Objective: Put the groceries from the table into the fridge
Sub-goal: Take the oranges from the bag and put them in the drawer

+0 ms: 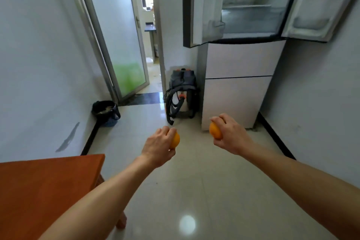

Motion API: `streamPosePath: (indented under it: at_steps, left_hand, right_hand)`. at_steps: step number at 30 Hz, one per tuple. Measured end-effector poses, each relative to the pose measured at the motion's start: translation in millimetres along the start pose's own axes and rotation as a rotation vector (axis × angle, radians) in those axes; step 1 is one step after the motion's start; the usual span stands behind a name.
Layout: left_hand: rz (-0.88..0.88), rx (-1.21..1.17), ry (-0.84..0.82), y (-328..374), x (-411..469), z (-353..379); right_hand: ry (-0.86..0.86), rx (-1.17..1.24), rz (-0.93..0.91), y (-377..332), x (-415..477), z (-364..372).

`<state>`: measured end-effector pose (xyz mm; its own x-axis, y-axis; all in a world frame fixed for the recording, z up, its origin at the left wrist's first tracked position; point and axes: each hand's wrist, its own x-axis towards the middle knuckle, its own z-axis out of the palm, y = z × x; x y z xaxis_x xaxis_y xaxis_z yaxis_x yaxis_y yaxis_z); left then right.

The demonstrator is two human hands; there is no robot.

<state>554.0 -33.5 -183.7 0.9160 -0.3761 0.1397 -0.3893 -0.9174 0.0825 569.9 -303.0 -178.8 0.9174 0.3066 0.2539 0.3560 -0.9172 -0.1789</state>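
The wooden table [48, 181] fills the lower left corner. Above it, by the wall, sits a black-lined bin [106, 111]. Mid-frame, the left hand [158, 146] curls round one orange [175, 140]. A vacuum cleaner [182, 93] stands at centre, against the fridge [243, 64]. The right hand [229, 134] grips a second orange [215, 130]. Both hands are over the tiled floor [194, 181]. The fridge fills the upper right, its top doors swung open.

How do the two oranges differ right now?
The left hand's orange shows lower in frame than the right hand's orange, which is nearer the fridge. The left hand hides its orange's left side; the right hand hides its orange's right side. Both are round, orange and gripped.
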Motion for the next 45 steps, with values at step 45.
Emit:
streamPosePath:
  at_steps: [45]
  left_hand:
    - [0.070, -0.227, 0.452, 150.1, 1067.2, -110.9]
  right_hand:
    - [0.538, -0.033, 0.261, 686.6, 660.5, -220.7]
